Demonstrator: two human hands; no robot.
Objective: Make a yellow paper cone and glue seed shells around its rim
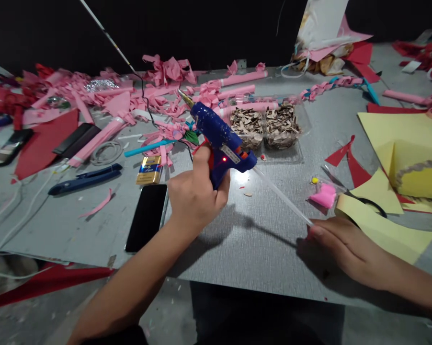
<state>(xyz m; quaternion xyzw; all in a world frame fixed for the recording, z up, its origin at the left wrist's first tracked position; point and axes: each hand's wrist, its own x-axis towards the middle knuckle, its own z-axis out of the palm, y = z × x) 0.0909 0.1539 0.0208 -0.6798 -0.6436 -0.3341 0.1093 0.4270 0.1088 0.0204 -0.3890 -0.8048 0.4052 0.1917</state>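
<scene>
My left hand (196, 196) is wrapped round the handle of a blue hot glue gun (216, 129). Its metal nozzle points up and to the left, and a small red light glows on its side. From the gun's rear a long translucent glue stick (282, 194) slants down to the right. The far end of that stick is pinched in my right hand (341, 247), between thumb and fingers. Both hands are above the grey table (230, 258). Just left of my left wrist lies a black phone (147, 218), with a gold and blue small box (149, 170) behind it.
A clear plastic tray (304, 127) holds many small wooden pieces behind the gun. Pink crepe paper (173, 72) is heaped along the back. A blue stapler-like tool (85, 179) and white cables (29, 211) lie left; yellow paper (377, 129) and a pink packet (324, 194) lie right.
</scene>
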